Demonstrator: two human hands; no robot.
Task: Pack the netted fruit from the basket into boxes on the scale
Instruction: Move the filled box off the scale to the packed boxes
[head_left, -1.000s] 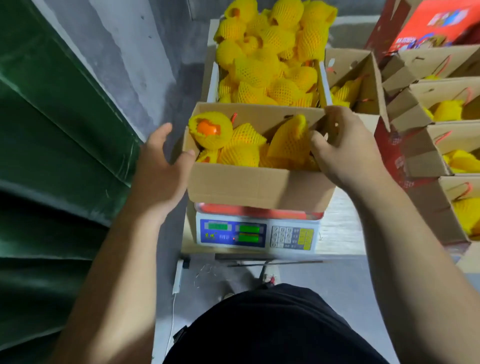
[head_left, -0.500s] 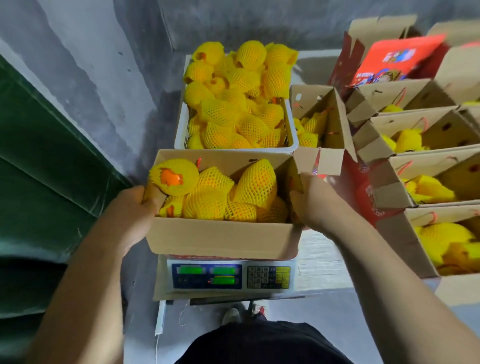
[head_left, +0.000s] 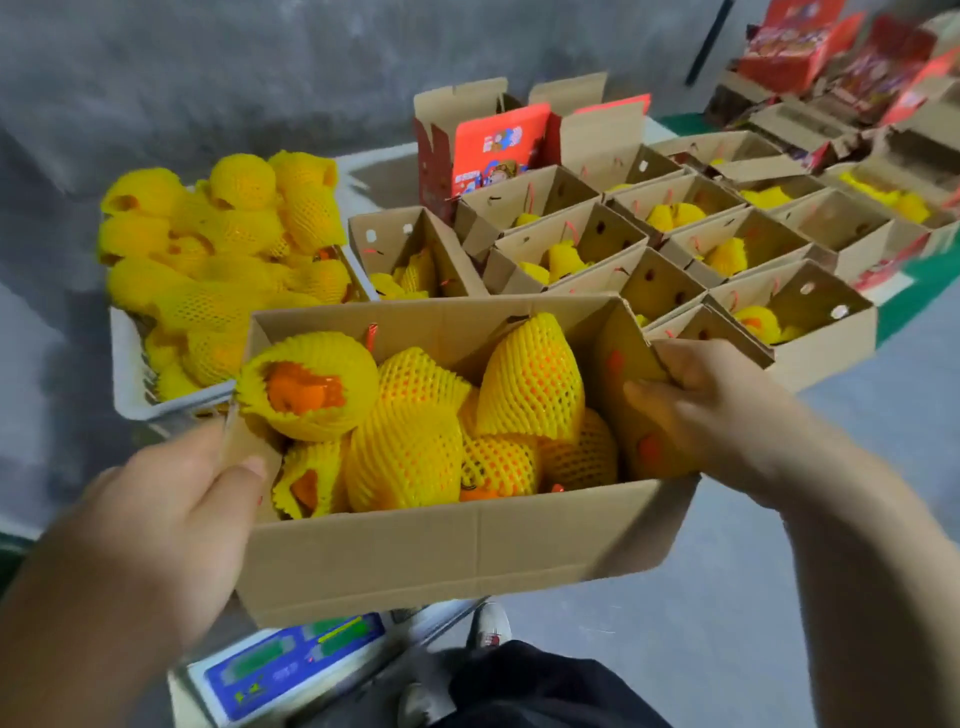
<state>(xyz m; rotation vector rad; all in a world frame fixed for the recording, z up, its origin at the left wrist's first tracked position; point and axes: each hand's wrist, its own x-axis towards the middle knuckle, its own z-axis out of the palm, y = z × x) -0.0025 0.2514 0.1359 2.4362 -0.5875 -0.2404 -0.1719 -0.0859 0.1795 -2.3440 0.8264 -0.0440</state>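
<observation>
Two hands are on the job in my only view, the head camera, and both grip one open cardboard box full of netted fruit. My left hand clamps the box's left end, thumb hooked over the rim and pressed inside against the cardboard, the other fingers out of sight under or behind the wall. My right hand holds the right end, fingers curled over the top edge where a side flap folds, thumb pointing in toward the fruit. The box sits tilted in the frame, its right end higher, and I cannot tell whether its bottom touches the scale, whose blue panel with green displays shows just below the box's near left corner.

Inside the box, yellow foam netting wraps each piece; one at the left end shows orange skin through the open mouth of its net, and a tall one stands near the right end.

Beyond the box on the left, a white basket is heaped with more netted fruit. To the right, rows of open cardboard boxes stand side by side, each with a little yellow-netted fruit in the bottom. A red printed carton stands behind them. The picture is somewhat blurred.
</observation>
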